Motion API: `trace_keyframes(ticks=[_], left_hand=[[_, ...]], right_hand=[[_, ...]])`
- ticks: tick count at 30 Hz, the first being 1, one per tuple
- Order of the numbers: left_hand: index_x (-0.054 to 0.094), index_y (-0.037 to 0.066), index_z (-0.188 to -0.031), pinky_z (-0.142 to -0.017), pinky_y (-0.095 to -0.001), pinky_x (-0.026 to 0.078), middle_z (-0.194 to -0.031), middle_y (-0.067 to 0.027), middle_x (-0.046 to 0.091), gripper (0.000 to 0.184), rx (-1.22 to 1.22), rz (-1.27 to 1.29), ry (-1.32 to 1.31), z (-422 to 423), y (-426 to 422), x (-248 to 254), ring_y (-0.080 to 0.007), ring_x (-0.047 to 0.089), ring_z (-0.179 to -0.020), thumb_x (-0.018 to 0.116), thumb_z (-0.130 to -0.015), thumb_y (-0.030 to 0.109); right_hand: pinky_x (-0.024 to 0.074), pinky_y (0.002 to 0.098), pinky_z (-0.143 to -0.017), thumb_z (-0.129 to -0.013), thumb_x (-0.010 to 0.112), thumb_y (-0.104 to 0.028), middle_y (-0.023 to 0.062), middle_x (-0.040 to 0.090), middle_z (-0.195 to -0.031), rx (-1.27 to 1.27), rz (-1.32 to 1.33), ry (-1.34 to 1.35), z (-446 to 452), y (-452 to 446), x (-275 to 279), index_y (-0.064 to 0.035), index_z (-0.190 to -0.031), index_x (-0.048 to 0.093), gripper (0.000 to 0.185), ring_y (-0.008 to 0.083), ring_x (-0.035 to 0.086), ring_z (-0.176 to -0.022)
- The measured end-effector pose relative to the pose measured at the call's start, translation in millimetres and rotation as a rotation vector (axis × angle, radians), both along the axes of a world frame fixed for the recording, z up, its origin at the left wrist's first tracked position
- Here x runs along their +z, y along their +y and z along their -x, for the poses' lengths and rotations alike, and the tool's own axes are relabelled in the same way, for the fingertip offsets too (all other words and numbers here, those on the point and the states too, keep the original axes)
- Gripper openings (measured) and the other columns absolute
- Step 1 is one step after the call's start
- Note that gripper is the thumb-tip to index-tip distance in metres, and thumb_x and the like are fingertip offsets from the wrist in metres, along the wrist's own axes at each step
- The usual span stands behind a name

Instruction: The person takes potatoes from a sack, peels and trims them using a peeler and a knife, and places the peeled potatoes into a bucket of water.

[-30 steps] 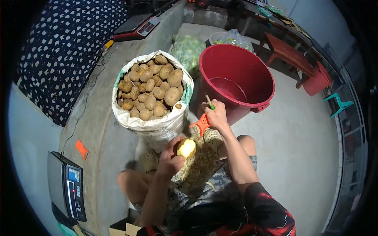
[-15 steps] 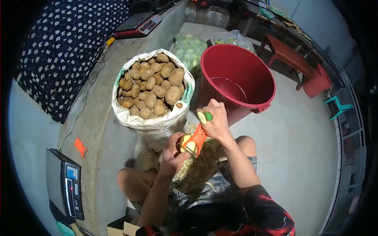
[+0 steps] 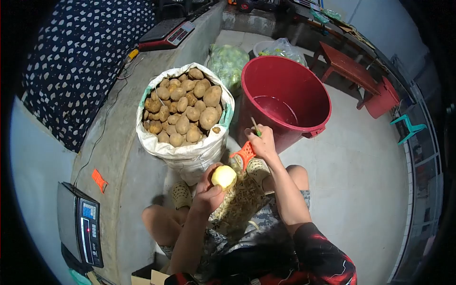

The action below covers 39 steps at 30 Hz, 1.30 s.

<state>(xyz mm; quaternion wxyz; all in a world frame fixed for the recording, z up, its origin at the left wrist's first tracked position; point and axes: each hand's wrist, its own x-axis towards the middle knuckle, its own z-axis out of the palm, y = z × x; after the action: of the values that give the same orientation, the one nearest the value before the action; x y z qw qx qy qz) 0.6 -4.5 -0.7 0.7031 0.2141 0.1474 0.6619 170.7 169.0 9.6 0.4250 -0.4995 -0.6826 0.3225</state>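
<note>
My left hand (image 3: 207, 194) is closed around a pale yellow peeled potato (image 3: 224, 176), held above my lap. In my right hand (image 3: 264, 143), fingers wrapped round its handle, is an orange peeler (image 3: 245, 154), its head apart from the potato. A slim thing with a green part (image 3: 258, 130) also sticks up from that fist; its kind is unclear. Below the hands, potato peels (image 3: 236, 202) lie heaped between my feet. In front stands a white sack (image 3: 186, 156) full of unpeeled potatoes (image 3: 182, 124).
A large red tub (image 3: 285, 116), with some liquid at its bottom, stands right of the sack. Behind are a bag of green vegetables (image 3: 228, 64) and a red bench (image 3: 346, 66). On the left ledge lie another orange peeler (image 3: 99, 180) and a digital scale (image 3: 88, 223).
The peeler has come away from the potato, as my right hand moved slightly right and turned. The potato now shows a smooth peeled face, still in my left hand.
</note>
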Motion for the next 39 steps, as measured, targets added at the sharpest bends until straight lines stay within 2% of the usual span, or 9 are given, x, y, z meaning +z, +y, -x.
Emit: trace_keyframes(ticks=[6, 9, 11, 16, 20, 25, 30, 34, 39], left_hand=[[0.041, 0.002, -0.133, -0.103, -0.039, 0.038, -0.123, -0.0105, 0.051, 0.061, 0.172, -0.068, 0.409, -4, 2, 1, -0.023, 0.05, -0.116, 0.06, -0.075, -0.003], [0.04, 0.001, -0.132, -0.101, -0.0369, 0.039, -0.12, -0.0108, 0.053, 0.061, -0.06, -0.08, 0.032, 2, 5, 5, -0.0225, 0.051, -0.114, 0.061, -0.076, -0.002], [0.04, 0.001, -0.132, -0.101, -0.0368, 0.04, -0.119, -0.011, 0.053, 0.061, -0.017, -0.064, 0.099, 2, 4, 3, -0.0226, 0.052, -0.113, 0.061, -0.075, -0.002], [0.041, 0.001, -0.131, -0.101, -0.0361, 0.039, -0.118, -0.0112, 0.053, 0.06, 0.142, 0.006, 0.397, -2, -3, 13, -0.0221, 0.053, -0.113, 0.061, -0.074, -0.002], [0.041, 0.001, -0.13, -0.1, -0.0341, 0.041, -0.117, -0.0106, 0.054, 0.059, -0.071, -0.101, 0.026, 4, 3, 10, -0.0212, 0.053, -0.112, 0.058, -0.074, -0.008], [0.043, 0.002, -0.127, -0.101, -0.0366, 0.04, -0.117, -0.0107, 0.054, 0.056, 0.17, 0.006, 0.363, -5, -1, 14, -0.0225, 0.052, -0.114, 0.06, -0.074, -0.003], [0.043, 0.001, -0.127, -0.103, -0.0377, 0.038, -0.117, -0.0116, 0.054, 0.055, -0.09, -0.093, -0.052, 5, 4, 7, -0.0227, 0.052, -0.115, 0.06, -0.075, -0.004], [0.044, 0.0, -0.131, -0.099, -0.0346, 0.042, -0.119, -0.0113, 0.054, 0.057, 0.073, 0.068, 0.231, -2, -4, 13, -0.0209, 0.053, -0.113, 0.058, -0.076, -0.007], [0.045, -0.001, -0.128, -0.097, -0.0318, 0.042, -0.117, -0.0108, 0.055, 0.055, -0.035, -0.029, 0.138, 3, 0, 11, -0.0192, 0.054, -0.111, 0.059, -0.076, -0.007]], right_hand=[[0.0344, 0.0404, -0.055, -0.072, 0.064, -0.019, 0.0143, 0.044, -0.056, 0.156, -0.272, -0.156, 9, -22, 32, 0.0029, -0.062, 0.057, 0.026, 0.0234, 0.045, -0.055], [0.0359, 0.043, -0.055, -0.072, 0.065, -0.02, 0.0185, 0.045, -0.057, 0.046, -0.058, -0.079, 4, -4, 12, 0.0041, -0.06, 0.056, 0.028, 0.0282, 0.048, -0.055], [0.0363, 0.0431, -0.055, -0.074, 0.064, -0.021, 0.0201, 0.046, -0.058, 0.051, 0.118, 0.006, 1, -3, 3, 0.0041, -0.061, 0.055, 0.03, 0.0295, 0.05, -0.057], [0.0355, 0.0442, -0.055, -0.074, 0.064, -0.021, 0.0184, 0.045, -0.057, 0.15, -0.188, -0.163, 9, -25, 37, 0.0039, -0.06, 0.055, 0.03, 0.0285, 0.049, -0.059], [0.0346, 0.0443, -0.054, -0.072, 0.063, -0.02, 0.0174, 0.045, -0.057, 0.026, 0.172, 0.014, 0, 0, 3, 0.004, -0.059, 0.053, 0.03, 0.0276, 0.049, -0.059], [0.0339, 0.0451, -0.055, -0.073, 0.064, -0.02, 0.0161, 0.041, -0.055, 0.204, -0.275, -0.118, 10, -30, 39, 0.0038, -0.06, 0.054, 0.029, 0.0284, 0.044, -0.056], [0.0344, 0.0449, -0.054, -0.073, 0.064, -0.021, 0.0167, 0.045, -0.058, 0.042, 0.19, 0.064, 2, -7, 6, 0.0043, -0.062, 0.056, 0.029, 0.0296, 0.045, -0.054], [0.034, 0.0437, -0.053, -0.071, 0.064, -0.018, 0.0172, 0.044, -0.057, 0.203, -0.343, -0.111, 10, -34, 51, 0.0049, -0.059, 0.053, 0.028, 0.0277, 0.044, -0.052], [0.0335, 0.0436, -0.054, -0.07, 0.064, -0.018, 0.0155, 0.042, -0.056, 0.07, 0.054, -0.006, 1, -12, 21, 0.004, -0.06, 0.054, 0.026, 0.0265, 0.043, -0.054]])
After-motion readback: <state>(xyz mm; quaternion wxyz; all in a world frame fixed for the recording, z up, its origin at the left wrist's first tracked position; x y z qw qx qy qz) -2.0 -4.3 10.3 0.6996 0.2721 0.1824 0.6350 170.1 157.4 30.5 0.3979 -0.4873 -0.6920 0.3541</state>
